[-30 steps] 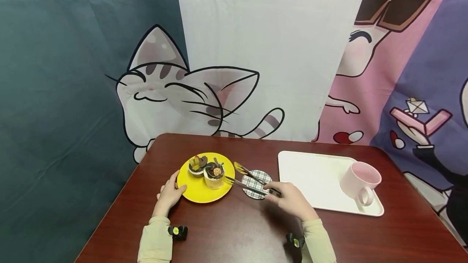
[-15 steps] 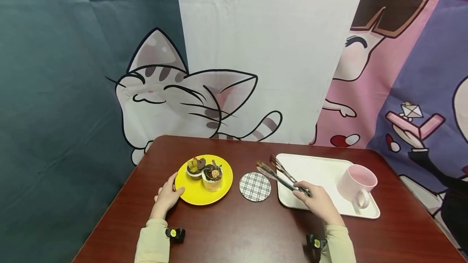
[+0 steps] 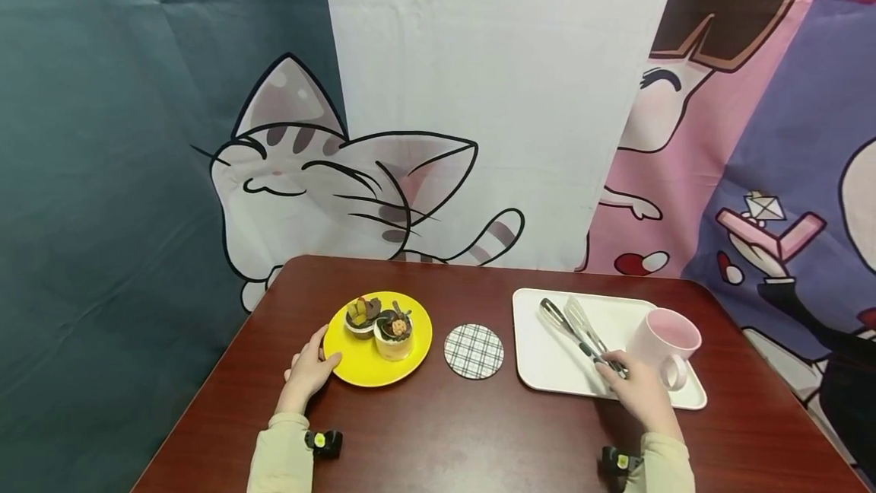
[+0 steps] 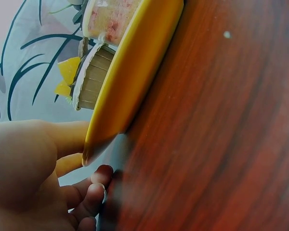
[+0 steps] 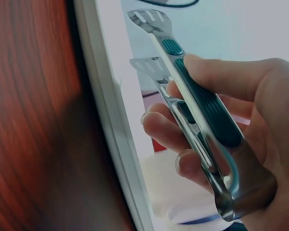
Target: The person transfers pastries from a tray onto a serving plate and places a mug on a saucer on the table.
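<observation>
A white rectangular tray [image 3: 541, 360] lies partly beneath the right hand [image 3: 638, 385]; the left hand [image 3: 306, 373] holds a round yellow plate [image 3: 352, 366] by its rim. The right grips green-handled silver metal tongs [image 5: 205, 107], long axis slanting forward-left over the tray, contact unclear.

Silver tongs [image 5: 207, 106], green-gripped, 2 arms apart, slant over a white tray [image 3: 541, 371]; a round yellow plate [image 3: 359, 371] rests on the bench [image 3: 424, 440].

Yellow plate [image 3: 354, 365], plaid coaster [image 3: 474, 351], tongs [image 5: 198, 100] with seemingly dark-green grips [image 5: 216, 118]
</observation>
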{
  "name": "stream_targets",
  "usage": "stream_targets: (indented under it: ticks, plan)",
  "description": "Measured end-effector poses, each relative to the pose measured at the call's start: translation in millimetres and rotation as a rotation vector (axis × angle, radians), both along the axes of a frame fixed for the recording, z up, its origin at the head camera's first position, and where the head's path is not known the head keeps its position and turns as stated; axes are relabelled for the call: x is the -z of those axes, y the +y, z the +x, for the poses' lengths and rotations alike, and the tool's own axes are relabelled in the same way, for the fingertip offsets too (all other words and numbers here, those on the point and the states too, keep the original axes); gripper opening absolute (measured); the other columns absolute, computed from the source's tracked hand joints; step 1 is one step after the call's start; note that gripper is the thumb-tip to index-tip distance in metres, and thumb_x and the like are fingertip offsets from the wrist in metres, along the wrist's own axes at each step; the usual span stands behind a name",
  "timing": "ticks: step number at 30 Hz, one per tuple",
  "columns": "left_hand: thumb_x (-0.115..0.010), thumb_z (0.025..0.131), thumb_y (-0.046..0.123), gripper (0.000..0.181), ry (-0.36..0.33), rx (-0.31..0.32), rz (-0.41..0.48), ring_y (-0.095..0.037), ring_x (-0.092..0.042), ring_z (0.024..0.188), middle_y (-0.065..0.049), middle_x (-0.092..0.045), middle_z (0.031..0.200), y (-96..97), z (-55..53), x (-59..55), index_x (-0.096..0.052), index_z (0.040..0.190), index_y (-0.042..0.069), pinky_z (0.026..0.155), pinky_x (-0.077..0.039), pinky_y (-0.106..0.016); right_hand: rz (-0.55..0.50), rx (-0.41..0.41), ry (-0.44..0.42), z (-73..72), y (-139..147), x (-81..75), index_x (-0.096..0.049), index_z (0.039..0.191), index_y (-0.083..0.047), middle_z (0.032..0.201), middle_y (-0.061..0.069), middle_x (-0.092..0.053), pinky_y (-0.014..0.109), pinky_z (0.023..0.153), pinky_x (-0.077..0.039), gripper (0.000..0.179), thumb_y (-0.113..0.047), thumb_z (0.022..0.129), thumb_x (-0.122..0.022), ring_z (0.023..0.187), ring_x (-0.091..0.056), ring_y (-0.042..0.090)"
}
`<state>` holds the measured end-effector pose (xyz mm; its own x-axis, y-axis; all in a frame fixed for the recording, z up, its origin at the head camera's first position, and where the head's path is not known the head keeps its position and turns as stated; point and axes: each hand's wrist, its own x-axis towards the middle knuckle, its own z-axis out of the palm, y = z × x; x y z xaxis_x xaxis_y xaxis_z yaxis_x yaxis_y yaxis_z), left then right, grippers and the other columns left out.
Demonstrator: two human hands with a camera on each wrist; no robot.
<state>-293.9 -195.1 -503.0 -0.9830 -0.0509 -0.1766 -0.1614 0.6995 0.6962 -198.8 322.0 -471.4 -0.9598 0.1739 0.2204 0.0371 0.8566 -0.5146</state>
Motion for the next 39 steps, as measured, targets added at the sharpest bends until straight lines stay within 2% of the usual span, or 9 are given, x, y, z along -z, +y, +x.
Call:
stream_targets:
  ticks: [1,3,6,8,17,23,27,34,39]
  plan:
    - [-0.054,0.095,0.028,0.069,-0.002,0.000,-0.002,-0.039,-0.038,0.106,-0.020,-0.050,0.113,-0.3,0.2,0.4,-0.021,0.154,0.012,0.085,-0.022,-0.053,-0.008,0.010,-0.001,1.3,2,0.0,-0.070,0.107,-0.005,0.072,0.005,-0.069,0.035,0.069,-0.044,0.027,-0.024,0.088,-0.067,0.060,-0.058,0.007]
    - [-0.054,0.095,0.028,0.069,0.000,0.000,-0.002,-0.040,-0.038,0.106,-0.020,-0.051,0.114,-0.7,0.6,0.8,-0.022,0.154,0.012,0.085,-0.022,-0.053,-0.014,0.026,0.017,3.3,4,0.1,-0.069,0.107,-0.002,0.079,0.014,-0.071,0.042,0.072,-0.048,0.028,-0.023,0.089,-0.066,0.065,-0.065,0.017]
    - [-0.054,0.095,0.028,0.069,-0.002,0.001,-0.008,-0.040,-0.038,0.107,-0.020,-0.051,0.113,-1.4,1.0,1.3,-0.021,0.154,0.012,0.085,-0.023,-0.054,-0.011,0.054,0.032,5.1,6,-1.0,-0.068,0.107,0.001,0.093,0.025,-0.070,0.054,0.078,-0.047,0.030,-0.023,0.089,-0.065,0.080,-0.068,0.036]
    - [-0.054,0.095,0.028,0.069,-0.004,0.001,-0.009,-0.041,-0.038,0.107,-0.020,-0.051,0.115,-1.4,1.2,1.3,-0.021,0.154,0.012,0.085,-0.023,-0.054,-0.001,0.067,0.046,5.7,8,-1.0,-0.069,0.105,0.000,0.100,0.028,-0.068,0.057,0.079,-0.046,0.029,-0.023,0.088,-0.066,0.089,-0.065,0.044]
    - [-0.053,0.095,0.028,0.069,-0.005,0.001,-0.001,-0.039,-0.038,0.106,-0.020,-0.050,0.114,-0.4,-0.3,1.5,-0.020,0.154,0.012,0.086,-0.022,-0.055,0.011,0.058,0.028,5.2,14,2.5,-0.073,0.094,-0.005,0.089,0.019,-0.071,0.041,0.069,-0.045,0.024,-0.024,0.080,-0.074,0.076,-0.062,0.028]
    - [-0.053,0.095,0.028,0.069,-0.007,-0.002,-0.003,-0.039,-0.037,0.105,-0.018,-0.049,0.110,-0.8,-0.7,3.9,-0.020,0.154,0.012,0.085,-0.021,-0.054,0.013,0.020,0.016,2.6,12,2.0,-0.071,0.103,0.000,0.101,0.025,-0.069,0.047,0.076,-0.048,0.030,-0.021,0.081,-0.073,0.084,-0.065,0.034]
    - [-0.053,0.095,0.028,0.069,-0.009,-0.004,-0.005,-0.039,-0.037,0.105,-0.018,-0.049,0.110,-1.0,-0.1,4.7,-0.019,0.154,0.012,0.085,-0.021,-0.053,-0.003,-0.013,-0.011,1.6,10,1.8,-0.070,0.103,0.000,0.106,0.026,-0.068,0.041,0.071,-0.048,0.030,-0.019,0.080,-0.074,0.082,-0.065,0.031]
    - [-0.053,0.095,0.028,0.070,-0.004,0.005,-0.011,-0.039,-0.037,0.104,-0.018,-0.049,0.108,-1.6,-0.3,3.7,-0.020,0.154,0.012,0.084,-0.021,-0.052,-0.040,-0.034,-0.059,4.5,11,6.1,-0.069,0.093,-0.003,0.090,0.019,-0.069,0.034,0.067,-0.046,0.022,-0.017,0.077,-0.077,0.077,-0.065,0.024]
    - [-0.054,0.095,0.028,0.070,-0.002,0.011,-0.021,-0.040,-0.038,0.105,-0.019,-0.050,0.110,-1.5,-1.3,2.7,-0.020,0.154,0.011,0.083,-0.023,-0.053,-0.042,-0.011,-0.131,4.0,11,5.1,-0.069,0.093,-0.007,0.080,0.010,-0.065,0.033,0.065,-0.041,0.023,-0.022,0.078,-0.077,0.072,-0.057,0.018]
